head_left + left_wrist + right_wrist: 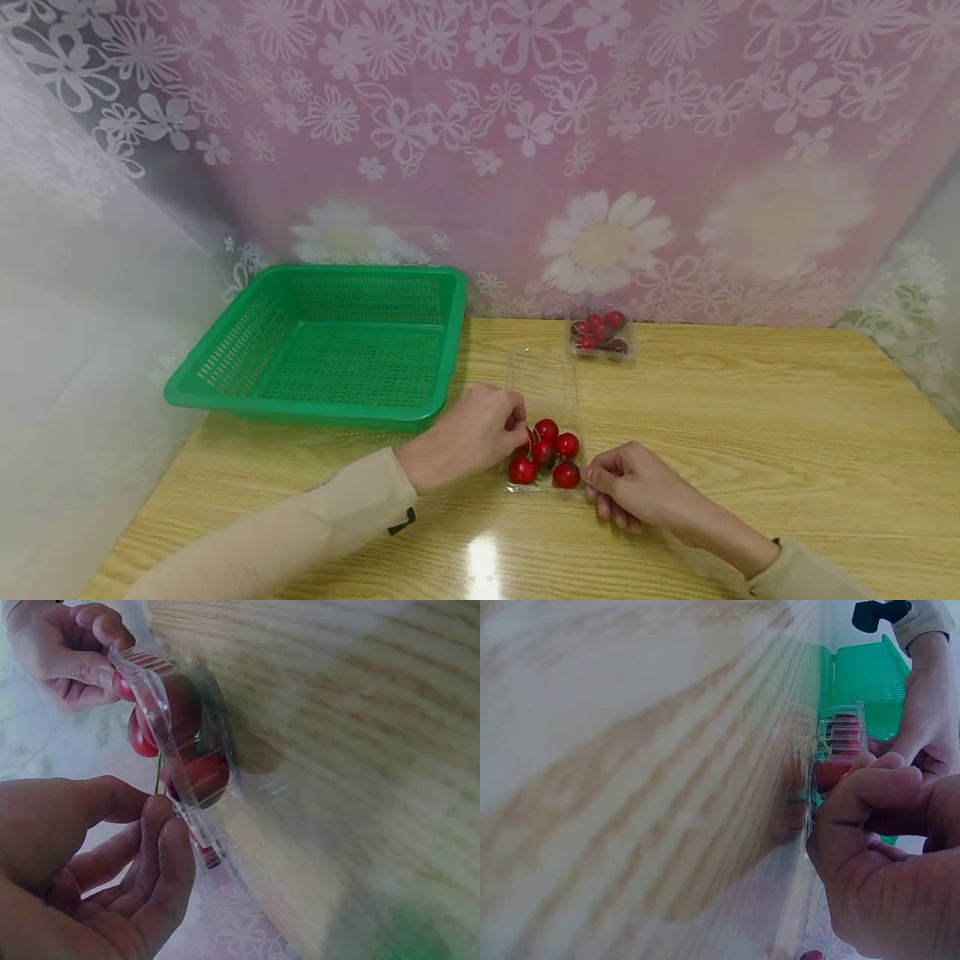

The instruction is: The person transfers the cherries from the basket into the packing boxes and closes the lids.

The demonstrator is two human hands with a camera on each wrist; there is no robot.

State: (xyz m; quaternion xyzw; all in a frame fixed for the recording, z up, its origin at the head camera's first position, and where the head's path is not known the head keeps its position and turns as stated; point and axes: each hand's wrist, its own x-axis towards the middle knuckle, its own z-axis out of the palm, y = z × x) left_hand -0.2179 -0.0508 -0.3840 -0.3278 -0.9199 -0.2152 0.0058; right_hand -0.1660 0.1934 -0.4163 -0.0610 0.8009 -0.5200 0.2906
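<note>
A clear plastic clamshell box (512, 489) stands on the table with several red cherries (543, 454) in it. Its see-through lid (540, 379) is folded back, away from the person. At the box's left side my left hand (480, 427) pinches a thin green cherry stem (158, 774) between thumb and fingertip, as the left wrist view shows. That stem runs to a cherry at the box's rim. Thumb and forefinger of my right hand (648, 490) pinch the box's near right edge. In the right wrist view the curled fingers hide part of the box.
A green plastic basket (442, 367) with slotted walls stands at the left of the wooden table (750, 400). Farther back, a second clear box (632, 343) holds several dark and red cherries. A pink flowered curtain (465, 183) hangs behind the table.
</note>
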